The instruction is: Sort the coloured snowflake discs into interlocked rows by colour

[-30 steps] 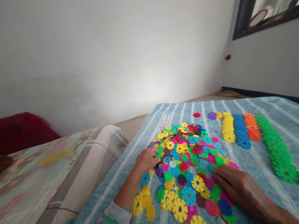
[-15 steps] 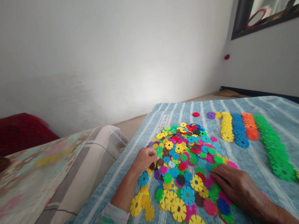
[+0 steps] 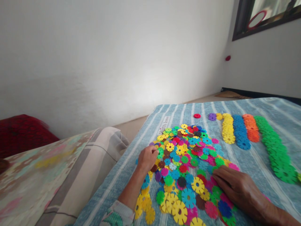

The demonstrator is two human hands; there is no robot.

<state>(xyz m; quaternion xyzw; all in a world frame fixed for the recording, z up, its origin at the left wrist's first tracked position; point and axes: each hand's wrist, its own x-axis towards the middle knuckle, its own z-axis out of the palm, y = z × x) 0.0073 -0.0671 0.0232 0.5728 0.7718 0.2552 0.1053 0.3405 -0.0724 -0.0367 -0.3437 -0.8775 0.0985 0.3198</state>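
Note:
A loose pile of flat, notched plastic flower discs (image 3: 179, 150) in many colours spreads over the striped cloth. At the pile's left edge is my left hand (image 3: 147, 157), its fingers curled into a pinch beside a green disc (image 3: 160, 153). Whatever it may hold is hidden. My right hand (image 3: 238, 183) rests on the right side of the pile, fingers pressed together and pointing left. Its fingertips touch the discs, and I cannot see what lies under them. Close to my right hand are a dark blue disc (image 3: 224, 208) and a pink one (image 3: 211, 209).
Overlapping rows of yellow (image 3: 228, 128), blue (image 3: 241, 133), orange (image 3: 252, 128) and green discs (image 3: 277, 153) lie to the right. Purple (image 3: 212, 116) and red discs (image 3: 197, 115) sit at the back. A patterned bedspread (image 3: 47, 175) is at left, beyond a gap.
My left hand has shifted slightly away from me, and its fingers have curled in more. My right hand shows no clear movement.

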